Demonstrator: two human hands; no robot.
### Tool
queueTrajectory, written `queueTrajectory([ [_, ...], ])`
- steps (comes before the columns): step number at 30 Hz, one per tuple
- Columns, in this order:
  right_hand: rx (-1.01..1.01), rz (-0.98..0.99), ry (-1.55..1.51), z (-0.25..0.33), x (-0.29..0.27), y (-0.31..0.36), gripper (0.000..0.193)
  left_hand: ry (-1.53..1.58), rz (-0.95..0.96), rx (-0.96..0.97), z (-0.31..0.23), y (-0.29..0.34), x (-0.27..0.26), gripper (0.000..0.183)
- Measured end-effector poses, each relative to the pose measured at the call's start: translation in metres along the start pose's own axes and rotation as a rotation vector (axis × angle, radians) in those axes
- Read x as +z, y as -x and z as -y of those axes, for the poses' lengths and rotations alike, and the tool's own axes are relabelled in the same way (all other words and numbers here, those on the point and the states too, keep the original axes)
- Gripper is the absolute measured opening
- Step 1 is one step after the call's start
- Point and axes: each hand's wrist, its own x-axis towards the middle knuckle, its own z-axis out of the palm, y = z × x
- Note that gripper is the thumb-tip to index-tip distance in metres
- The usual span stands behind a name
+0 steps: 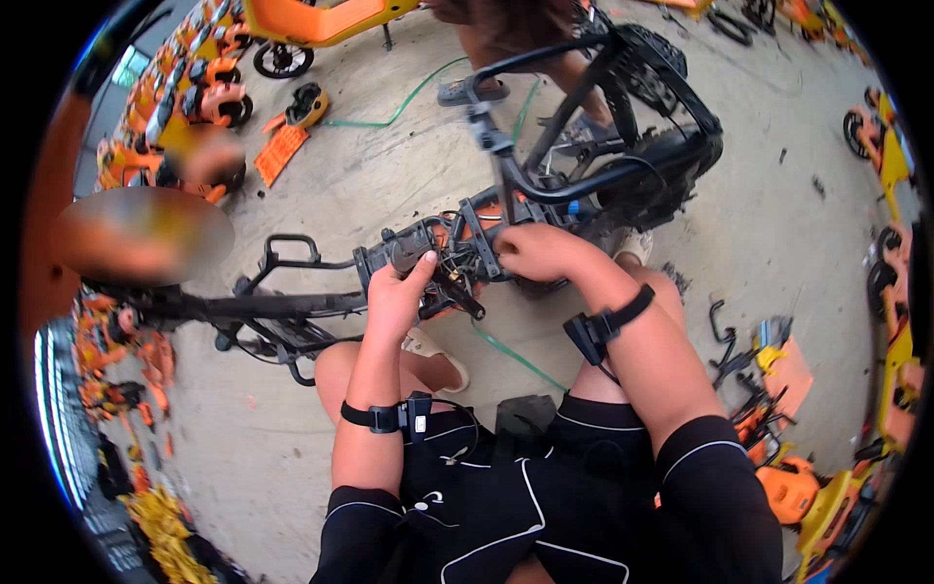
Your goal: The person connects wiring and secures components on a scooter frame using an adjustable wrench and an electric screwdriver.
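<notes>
In front of me lies a stripped scooter frame (302,307), black, with bundled cables (453,255) exposed at its middle. My left hand (394,300) is closed on a dark, rounded part (413,251), its thumb pressed over the top. A short black rod (459,295) sticks out beside that hand, toward me. My right hand (538,253) reaches to the frame just right of the cables. Its fingers are curled in, and what they hold, if anything, is hidden. Close beyond it, a black tubular rack (584,190) rises over the wheel (662,180).
A person in sandals (477,92) stands behind the rack. A green strap (409,105) runs along the floor. Loose parts (759,365) lie at my right, near an orange shell (788,490). Orange and yellow scooters (209,102) line the left side.
</notes>
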Motion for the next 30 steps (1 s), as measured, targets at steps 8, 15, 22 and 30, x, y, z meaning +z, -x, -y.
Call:
queueTrajectory([
  [8,0.011,0.208,0.181,0.004,0.001,-0.022,0.032,-0.056,0.009,0.002,-0.042,0.0,0.026,0.033],
  [15,0.064,0.054,0.03,0.0,-0.022,-0.01,0.035,-0.172,0.312,0.015,-0.045,-0.004,0.02,0.032],
  [22,0.079,0.162,0.184,0.001,0.004,-0.008,0.036,-0.276,0.33,-0.173,-0.008,-0.037,0.016,0.045],
  [30,0.063,-0.122,-0.128,0.017,-0.011,-0.026,0.03,0.233,0.572,-0.412,0.02,-0.053,0.026,0.054],
])
